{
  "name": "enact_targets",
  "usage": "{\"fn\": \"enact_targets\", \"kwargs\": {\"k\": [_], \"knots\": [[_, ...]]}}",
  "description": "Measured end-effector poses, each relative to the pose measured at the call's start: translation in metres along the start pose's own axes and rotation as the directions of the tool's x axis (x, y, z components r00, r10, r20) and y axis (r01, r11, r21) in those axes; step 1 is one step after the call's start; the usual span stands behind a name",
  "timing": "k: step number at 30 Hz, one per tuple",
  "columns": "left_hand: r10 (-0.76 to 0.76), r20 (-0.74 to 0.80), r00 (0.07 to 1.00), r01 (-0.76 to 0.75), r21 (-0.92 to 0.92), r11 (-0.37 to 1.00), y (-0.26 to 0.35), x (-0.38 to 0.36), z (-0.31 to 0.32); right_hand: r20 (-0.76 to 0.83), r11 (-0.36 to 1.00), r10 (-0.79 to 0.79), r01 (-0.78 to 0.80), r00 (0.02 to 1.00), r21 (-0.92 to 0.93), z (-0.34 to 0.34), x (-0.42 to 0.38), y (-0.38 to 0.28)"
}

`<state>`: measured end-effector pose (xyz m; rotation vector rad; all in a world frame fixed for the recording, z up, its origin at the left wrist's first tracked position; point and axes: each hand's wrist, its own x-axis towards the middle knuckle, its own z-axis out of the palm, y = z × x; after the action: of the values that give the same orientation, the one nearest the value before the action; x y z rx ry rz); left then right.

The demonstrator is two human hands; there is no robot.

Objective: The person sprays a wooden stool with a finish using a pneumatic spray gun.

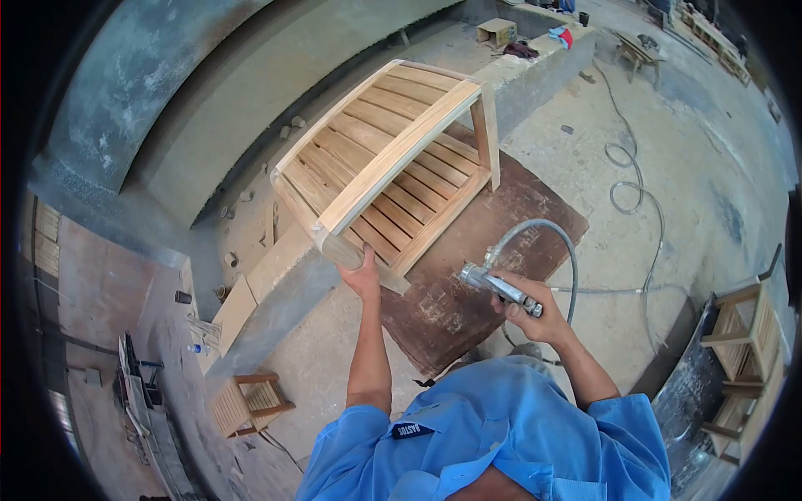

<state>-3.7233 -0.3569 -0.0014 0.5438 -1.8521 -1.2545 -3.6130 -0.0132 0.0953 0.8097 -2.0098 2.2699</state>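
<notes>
A slatted wooden chair [393, 164] is seen from above, set at an angle on a flat, brown, paint-marked board [443, 330] in the middle of a dusty workshop. Its pale slats and thick rails are turned partly toward the wearer, whose blue shirt [493, 417] fills the bottom of the view.

The chair's near left post is held by the left hand [361, 275]. The thumb is laid along the inner side of the wood and the fingers are curled against the outer side, so the post lies between them; the fingertips are partly hidden.

A metal spray gun [501, 289] is gripped in the right hand [537, 311], with the fingers wrapped around its handle. Whether the trigger is pressed cannot be told. The gun's head is pointed toward the chair's near lower edge, and the chair lies in front of the right fingers, apart from them. A grey hose [543, 224] is looped up from the gun and over the edge of the board.

Behind the chair, a low concrete wall [535, 92] is seen, with a box [497, 32] placed near it. Smaller slatted chairs are stood at lower left [251, 405] and far right [739, 338].
</notes>
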Motion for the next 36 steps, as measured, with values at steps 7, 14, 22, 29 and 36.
{"fn": "enact_targets", "kwargs": {"k": [7, 14, 22, 29, 36], "knots": [[0.057, 0.115, 0.992, -0.059, 0.016, 0.998, -0.006, 0.072, 0.005, -0.081, 0.995, -0.077, 0.072, 0.994, -0.065, 0.025, 0.027, -0.020], [0.041, 0.180, 0.983, -0.031, -0.056, 0.998, 0.000, 0.148, 0.022, -0.054, 0.990, -0.137, 0.139, 0.989, 0.034, 0.047, 0.083, -0.028], [-0.035, 0.207, 0.978, 0.009, 0.127, 0.992, -0.011, 0.200, 0.038, -0.033, 0.977, -0.208, 0.209, 0.978, 0.045, 0.050, 0.143, -0.004], [-0.100, 0.225, 0.969, 0.068, 0.143, 0.987, 0.002, 0.212, 0.036, -0.345, 0.973, -0.209, 0.231, 0.915, 0.021, -0.029, 0.169, 0.014], [-0.097, 0.213, 0.972, 0.058, 0.182, 0.982, 0.010, 0.215, 0.037, -0.520, 0.979, -0.200, 0.143, 0.830, -0.148, -0.084, 0.173, 0.013]]}}
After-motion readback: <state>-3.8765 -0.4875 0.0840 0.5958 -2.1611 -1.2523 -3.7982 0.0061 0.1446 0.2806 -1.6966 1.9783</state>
